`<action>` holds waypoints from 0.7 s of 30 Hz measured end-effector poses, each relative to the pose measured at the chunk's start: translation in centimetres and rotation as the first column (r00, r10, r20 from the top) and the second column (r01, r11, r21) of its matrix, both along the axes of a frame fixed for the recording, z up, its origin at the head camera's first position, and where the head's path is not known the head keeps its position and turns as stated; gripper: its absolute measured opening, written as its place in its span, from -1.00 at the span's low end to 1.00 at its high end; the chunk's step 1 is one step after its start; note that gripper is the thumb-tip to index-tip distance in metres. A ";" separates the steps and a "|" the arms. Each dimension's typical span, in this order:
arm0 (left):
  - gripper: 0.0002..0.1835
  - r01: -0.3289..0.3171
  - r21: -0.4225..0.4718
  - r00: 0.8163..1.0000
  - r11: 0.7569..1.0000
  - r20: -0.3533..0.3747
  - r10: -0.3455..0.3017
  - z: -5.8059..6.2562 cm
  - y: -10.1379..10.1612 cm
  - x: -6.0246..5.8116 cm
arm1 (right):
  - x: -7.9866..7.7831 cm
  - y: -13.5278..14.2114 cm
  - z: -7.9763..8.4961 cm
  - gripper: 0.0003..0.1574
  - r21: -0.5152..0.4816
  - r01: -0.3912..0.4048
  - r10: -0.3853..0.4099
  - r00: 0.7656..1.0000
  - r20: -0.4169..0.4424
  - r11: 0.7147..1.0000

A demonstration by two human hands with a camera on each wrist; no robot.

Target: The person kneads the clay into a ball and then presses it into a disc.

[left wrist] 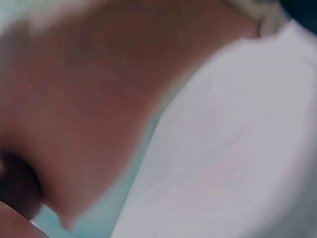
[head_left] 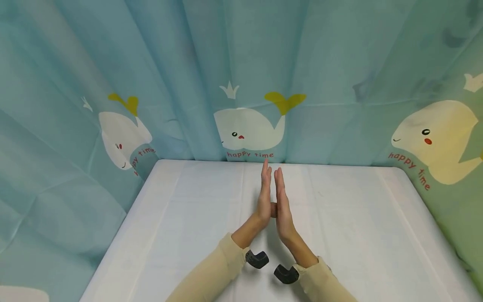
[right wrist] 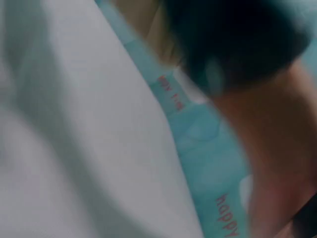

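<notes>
Both hands stand palm to palm above the white table in the head view, fingers straight and pointing away. Between the palms of the left hand and right hand sits a small brown lump, touched from both sides. Its exact kind is not clear. The fingertips stay slightly apart. In the left wrist view the lump looks dark and rounded at the lower left, beside the blurred left palm. The right wrist view shows the right hand at the lower right edge, most of it out of frame.
A white-covered table lies under the hands. Behind and beside it hangs a blue-green curtain printed with whales. Black curved wrist mounts stick out from the beige sleeves.
</notes>
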State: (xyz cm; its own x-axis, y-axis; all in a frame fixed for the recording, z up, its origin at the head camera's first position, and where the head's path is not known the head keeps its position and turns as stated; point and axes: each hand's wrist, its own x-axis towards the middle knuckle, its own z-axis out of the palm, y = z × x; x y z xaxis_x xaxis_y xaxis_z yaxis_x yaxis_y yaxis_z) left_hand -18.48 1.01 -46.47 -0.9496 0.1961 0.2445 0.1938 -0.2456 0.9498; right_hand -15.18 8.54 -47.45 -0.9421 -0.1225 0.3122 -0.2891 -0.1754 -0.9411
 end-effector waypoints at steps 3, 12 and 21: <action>-0.37 0.016 -0.029 1.000 0.999 -0.014 -0.016 -0.2 0.0 0.0 | 0.0 0.0 0.4 -0.26 -0.019 0.003 -0.003 1.000 -0.014 1.000; -0.27 0.127 -0.090 0.977 0.988 -0.163 -0.141 1.3 0.4 1.9 | -2.0 1.2 -0.8 -0.26 -0.157 0.028 -0.018 0.998 0.067 0.987; -0.37 0.038 -0.063 0.998 0.997 -0.047 -0.041 0.1 0.0 0.1 | -0.9 0.2 0.0 -0.22 -0.047 0.007 -0.007 1.000 0.000 0.999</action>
